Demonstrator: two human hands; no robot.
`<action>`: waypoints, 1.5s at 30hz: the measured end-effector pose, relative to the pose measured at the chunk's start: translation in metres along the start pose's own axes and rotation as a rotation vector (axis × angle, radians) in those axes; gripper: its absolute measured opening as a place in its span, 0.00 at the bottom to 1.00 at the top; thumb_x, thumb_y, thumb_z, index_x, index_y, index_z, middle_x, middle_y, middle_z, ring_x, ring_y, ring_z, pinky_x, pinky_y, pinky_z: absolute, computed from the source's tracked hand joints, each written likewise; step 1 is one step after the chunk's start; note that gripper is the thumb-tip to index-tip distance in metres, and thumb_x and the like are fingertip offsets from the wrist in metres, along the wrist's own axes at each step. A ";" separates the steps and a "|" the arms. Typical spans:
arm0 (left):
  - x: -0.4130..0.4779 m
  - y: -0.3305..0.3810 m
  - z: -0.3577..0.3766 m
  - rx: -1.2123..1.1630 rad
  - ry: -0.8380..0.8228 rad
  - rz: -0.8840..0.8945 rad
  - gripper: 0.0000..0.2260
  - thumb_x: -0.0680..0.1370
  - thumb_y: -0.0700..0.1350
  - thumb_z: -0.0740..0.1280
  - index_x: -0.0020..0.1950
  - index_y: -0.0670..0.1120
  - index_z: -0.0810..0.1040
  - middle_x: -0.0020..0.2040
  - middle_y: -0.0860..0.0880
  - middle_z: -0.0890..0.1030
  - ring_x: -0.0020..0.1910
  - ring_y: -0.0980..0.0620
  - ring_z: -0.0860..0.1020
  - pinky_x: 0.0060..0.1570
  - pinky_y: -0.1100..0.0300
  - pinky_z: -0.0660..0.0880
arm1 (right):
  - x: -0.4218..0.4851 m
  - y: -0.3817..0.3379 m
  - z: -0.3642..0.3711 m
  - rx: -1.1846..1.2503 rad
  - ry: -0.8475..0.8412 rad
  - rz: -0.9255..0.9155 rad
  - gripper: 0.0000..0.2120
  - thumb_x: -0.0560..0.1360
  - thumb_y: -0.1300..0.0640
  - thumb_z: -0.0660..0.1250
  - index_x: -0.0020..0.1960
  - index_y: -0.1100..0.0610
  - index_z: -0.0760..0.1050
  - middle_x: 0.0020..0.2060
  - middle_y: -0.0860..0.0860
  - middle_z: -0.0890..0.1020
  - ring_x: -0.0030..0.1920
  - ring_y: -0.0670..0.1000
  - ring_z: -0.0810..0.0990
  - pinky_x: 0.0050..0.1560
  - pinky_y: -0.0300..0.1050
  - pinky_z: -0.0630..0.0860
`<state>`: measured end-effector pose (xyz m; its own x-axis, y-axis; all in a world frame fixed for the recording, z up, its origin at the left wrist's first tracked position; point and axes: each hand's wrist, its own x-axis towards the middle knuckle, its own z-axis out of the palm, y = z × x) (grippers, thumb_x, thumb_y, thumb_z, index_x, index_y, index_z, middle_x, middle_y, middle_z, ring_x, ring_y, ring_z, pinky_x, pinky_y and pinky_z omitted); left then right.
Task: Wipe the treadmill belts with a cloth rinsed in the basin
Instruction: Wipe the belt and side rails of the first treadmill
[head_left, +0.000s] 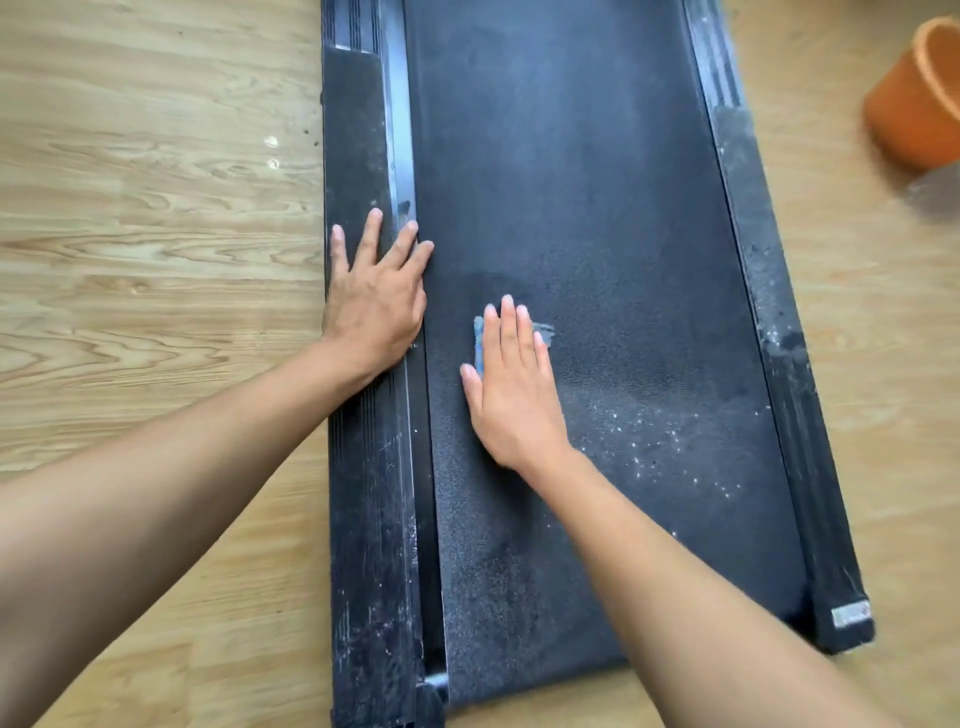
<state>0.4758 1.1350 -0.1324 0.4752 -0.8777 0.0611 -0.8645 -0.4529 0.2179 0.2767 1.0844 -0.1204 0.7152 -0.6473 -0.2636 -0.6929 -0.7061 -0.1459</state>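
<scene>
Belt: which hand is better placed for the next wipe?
Right. The right hand lies flat on the cloth on the belt; the left hand rests on the side rail, without cloth.

Belt (571, 182) matt, grainy; floor (156, 208) wood-grain.

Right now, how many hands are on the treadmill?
2. The left hand lies flat on the left side rail. The right hand presses the blue cloth flat onto the belt. Neither is hidden.
</scene>
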 end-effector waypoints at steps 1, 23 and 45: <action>0.000 0.008 -0.002 -0.010 -0.042 -0.047 0.24 0.86 0.52 0.55 0.81 0.47 0.67 0.84 0.49 0.61 0.84 0.36 0.52 0.77 0.26 0.46 | -0.040 0.003 0.009 0.000 -0.025 -0.003 0.33 0.87 0.45 0.48 0.85 0.59 0.41 0.84 0.56 0.39 0.84 0.54 0.36 0.83 0.57 0.46; -0.006 0.026 0.004 0.164 -0.119 -0.041 0.36 0.83 0.63 0.52 0.84 0.41 0.58 0.86 0.45 0.55 0.83 0.30 0.46 0.73 0.20 0.47 | -0.095 0.051 0.023 -0.039 -0.016 0.052 0.35 0.86 0.41 0.46 0.85 0.58 0.41 0.85 0.55 0.39 0.84 0.55 0.39 0.83 0.57 0.48; -0.005 0.023 0.014 0.106 -0.022 0.096 0.27 0.87 0.57 0.51 0.84 0.46 0.60 0.86 0.51 0.56 0.85 0.43 0.50 0.75 0.23 0.44 | -0.230 0.075 0.038 -0.009 -0.071 0.133 0.39 0.85 0.34 0.47 0.86 0.58 0.45 0.85 0.52 0.41 0.85 0.56 0.45 0.82 0.53 0.44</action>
<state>0.4512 1.1270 -0.1411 0.3872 -0.9203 0.0554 -0.9187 -0.3800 0.1077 0.0570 1.1911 -0.1072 0.6084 -0.7136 -0.3472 -0.7802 -0.6180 -0.0969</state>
